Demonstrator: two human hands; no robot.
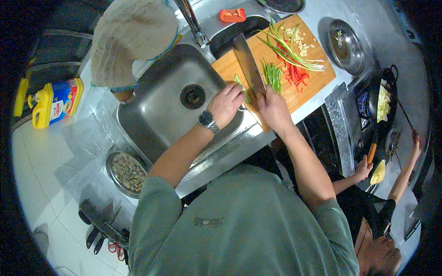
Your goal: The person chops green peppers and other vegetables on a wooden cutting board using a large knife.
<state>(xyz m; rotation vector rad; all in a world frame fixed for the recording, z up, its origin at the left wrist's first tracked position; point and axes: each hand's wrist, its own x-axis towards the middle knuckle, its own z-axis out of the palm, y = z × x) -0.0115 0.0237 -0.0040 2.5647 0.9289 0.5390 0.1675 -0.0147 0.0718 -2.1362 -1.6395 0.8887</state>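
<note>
A wide-bladed Chinese cleaver (pixel 249 63) is in my right hand (pixel 275 107), its blade over the wooden cutting board (pixel 228 65). My left hand (pixel 226 103), with a watch on its wrist, presses its fingers on a piece of green vegetable (pixel 239 80) at the board's near left. Right of the blade lies a heap of green strips (pixel 272 75). Beyond it are red pepper strips (pixel 295 74), long scallions (pixel 286 51) and chopped garlic (pixel 297 38). The board bridges the edge of the steel sink (pixel 162 107).
A red pepper piece (pixel 232 15) rests behind the small basin. Rightward are a metal bowl (pixel 346 46) and a wok (pixel 392 86) with cabbage, handled by another person (pixel 369 207). To the left stand a bowl of clams (pixel 126 170), a knife rack (pixel 102 220) and a yellow detergent jug (pixel 57 102).
</note>
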